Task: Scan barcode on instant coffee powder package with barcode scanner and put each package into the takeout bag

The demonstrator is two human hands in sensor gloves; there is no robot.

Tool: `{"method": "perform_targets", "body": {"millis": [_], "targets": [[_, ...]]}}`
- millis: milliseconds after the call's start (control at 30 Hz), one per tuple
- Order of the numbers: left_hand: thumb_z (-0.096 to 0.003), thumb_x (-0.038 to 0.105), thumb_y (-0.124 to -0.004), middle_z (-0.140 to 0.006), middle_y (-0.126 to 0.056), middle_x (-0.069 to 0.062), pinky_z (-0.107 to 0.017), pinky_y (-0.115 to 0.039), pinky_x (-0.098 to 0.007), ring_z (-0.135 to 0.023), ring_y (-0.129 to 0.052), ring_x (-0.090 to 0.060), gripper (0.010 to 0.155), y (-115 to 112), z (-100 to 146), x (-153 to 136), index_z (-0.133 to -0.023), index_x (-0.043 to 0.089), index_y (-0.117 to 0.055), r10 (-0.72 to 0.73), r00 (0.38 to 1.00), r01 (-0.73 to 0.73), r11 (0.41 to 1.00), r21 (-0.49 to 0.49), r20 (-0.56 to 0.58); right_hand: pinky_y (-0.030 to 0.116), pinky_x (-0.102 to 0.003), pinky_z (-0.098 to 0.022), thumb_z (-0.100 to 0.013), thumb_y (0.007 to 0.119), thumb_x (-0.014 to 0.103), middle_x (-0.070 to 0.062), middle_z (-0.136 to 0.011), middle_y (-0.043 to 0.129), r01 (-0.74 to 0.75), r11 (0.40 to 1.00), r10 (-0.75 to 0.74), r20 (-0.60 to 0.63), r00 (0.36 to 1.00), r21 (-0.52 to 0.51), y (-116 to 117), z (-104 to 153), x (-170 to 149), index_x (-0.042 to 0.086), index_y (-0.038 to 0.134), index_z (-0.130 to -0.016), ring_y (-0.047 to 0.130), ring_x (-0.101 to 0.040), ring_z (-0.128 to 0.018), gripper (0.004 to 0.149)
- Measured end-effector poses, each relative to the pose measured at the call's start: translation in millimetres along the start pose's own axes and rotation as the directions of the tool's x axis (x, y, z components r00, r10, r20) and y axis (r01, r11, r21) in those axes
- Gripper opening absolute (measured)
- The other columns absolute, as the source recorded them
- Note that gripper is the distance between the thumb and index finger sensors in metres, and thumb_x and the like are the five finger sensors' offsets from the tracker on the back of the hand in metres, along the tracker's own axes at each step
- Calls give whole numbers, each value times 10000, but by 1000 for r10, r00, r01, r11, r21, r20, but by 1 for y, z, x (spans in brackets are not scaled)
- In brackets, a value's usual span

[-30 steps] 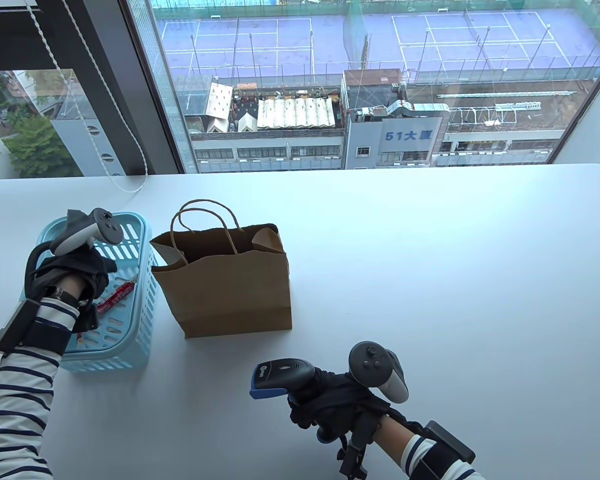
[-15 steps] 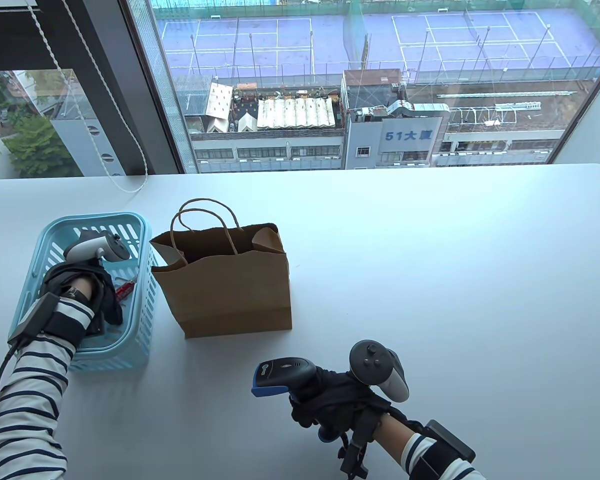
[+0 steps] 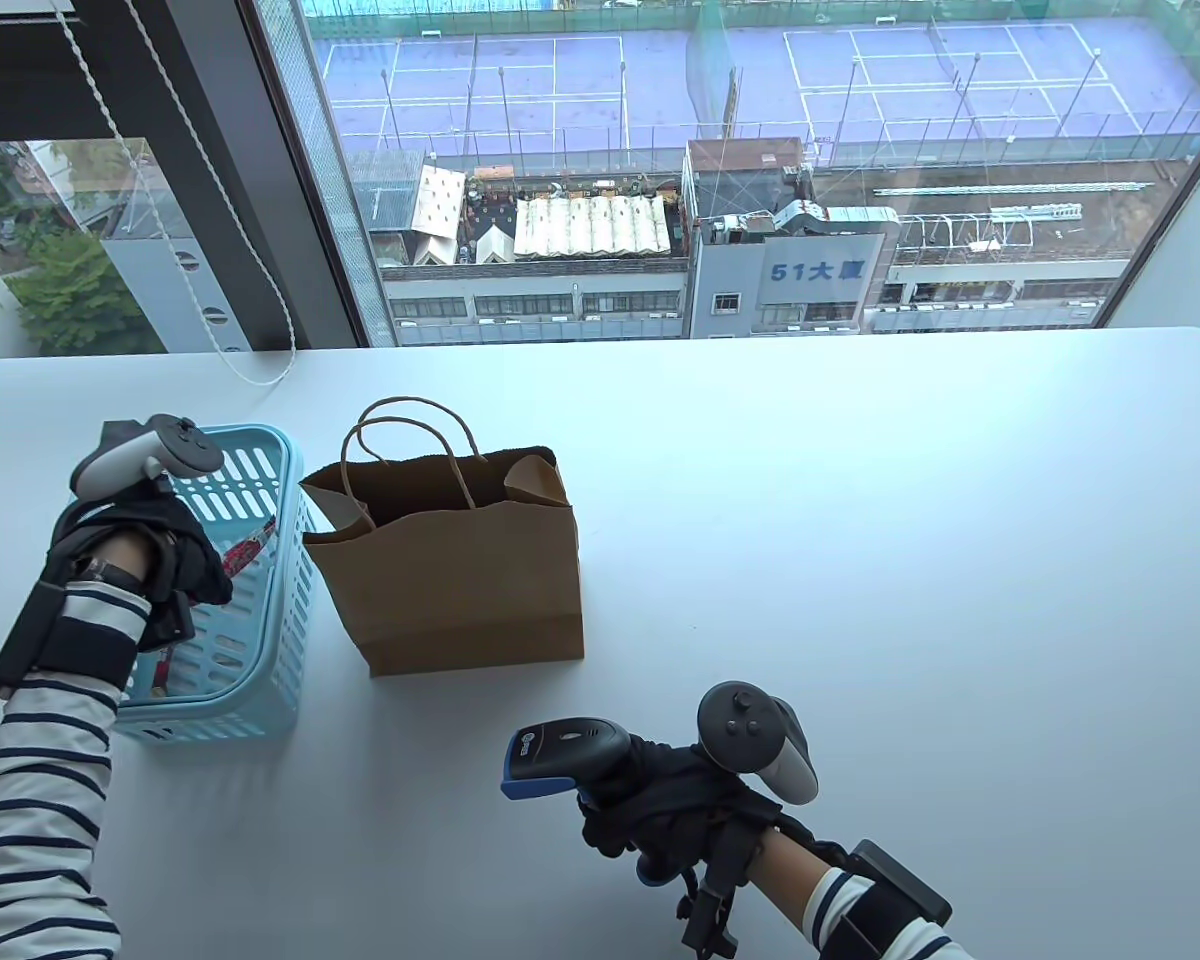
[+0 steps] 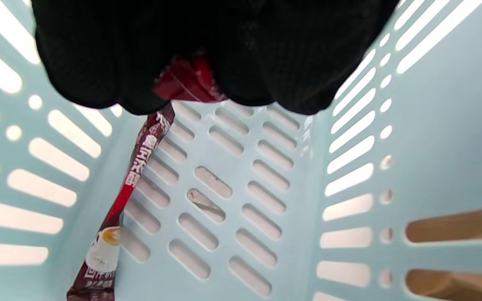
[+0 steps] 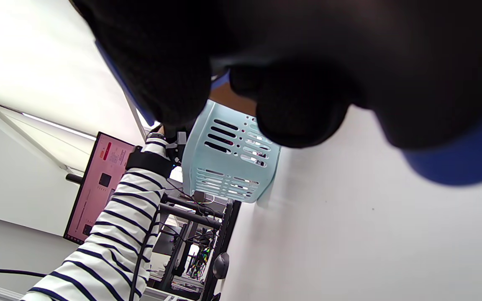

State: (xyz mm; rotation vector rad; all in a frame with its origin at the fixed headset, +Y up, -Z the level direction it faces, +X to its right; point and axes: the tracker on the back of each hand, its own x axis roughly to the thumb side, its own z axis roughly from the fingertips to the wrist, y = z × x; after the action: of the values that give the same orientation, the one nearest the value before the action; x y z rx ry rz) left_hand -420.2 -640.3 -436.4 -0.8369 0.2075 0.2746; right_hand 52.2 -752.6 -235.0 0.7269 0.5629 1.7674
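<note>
My left hand (image 3: 195,585) is inside the light blue basket (image 3: 260,437) at the table's left. Its fingertips (image 4: 241,79) pinch the top end of a red instant coffee stick package (image 3: 245,550), which hangs down toward the slotted basket floor (image 4: 224,196) in the left wrist view. The brown paper takeout bag (image 3: 460,580) stands open just right of the basket. Near the front edge my right hand (image 3: 660,800) grips the black and blue barcode scanner (image 3: 565,752), its head pointing left.
A bit of another red package (image 3: 163,670) shows low in the basket. A window runs along the table's far edge, with a blind cord (image 3: 260,375) hanging onto the table behind the basket. White tabletop (image 3: 860,560) spreads to the right of the bag.
My left hand dipped down into the basket, then rose again with the red stick package pinched in its fingers. The right hand and scanner have stayed put.
</note>
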Motion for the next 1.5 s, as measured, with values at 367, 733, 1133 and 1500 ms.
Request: {"method": "perform_targets", "body": {"millis": [367, 733, 1133, 1500], "targets": [[-433, 138, -738, -799, -879, -231, -338, -999, -381, -539, -1109, -310, 433, 11, 130, -27, -852, 215, -658, -47, 948, -90, 910, 405, 316, 831, -489, -377, -455, 896, 297, -146, -750, 840, -8, 1000, 8, 14, 1000, 9, 2, 0, 0, 39, 621, -909, 975, -304, -477, 590], [-413, 132, -658, -749, -929, -140, -248, -974, -292, -396, -1110, -163, 418, -92, 224, 0, -803, 279, -674, -370, 693, -90, 807, 583, 619, 832, -490, -378, -457, 895, 298, -147, -752, 840, 23, 1000, -23, 10, 1000, -6, 5, -1, 0, 43, 619, -911, 975, -303, -480, 589], [-400, 147, -624, -766, -908, -75, -235, -940, -281, -367, -1073, -135, 374, -235, 132, 64, -731, 318, -664, -530, 596, -13, 744, 668, 603, 879, -468, -370, -476, 887, 321, -156, -743, 875, -17, 995, 9, -85, 996, -96, -1, 4, -4, 3, 605, -940, 1028, -330, -517, 629], [-409, 151, -611, -763, -892, -88, -241, -933, -282, -366, -1066, -131, 374, -260, 116, 65, -744, 315, -637, -533, 579, -22, 746, 666, 617, 859, -485, -372, -453, 892, 295, -139, -744, 864, -8, 974, -48, -244, 969, -225, -10, 12, -16, 9, 597, -944, 1007, -309, -480, 641]]}}
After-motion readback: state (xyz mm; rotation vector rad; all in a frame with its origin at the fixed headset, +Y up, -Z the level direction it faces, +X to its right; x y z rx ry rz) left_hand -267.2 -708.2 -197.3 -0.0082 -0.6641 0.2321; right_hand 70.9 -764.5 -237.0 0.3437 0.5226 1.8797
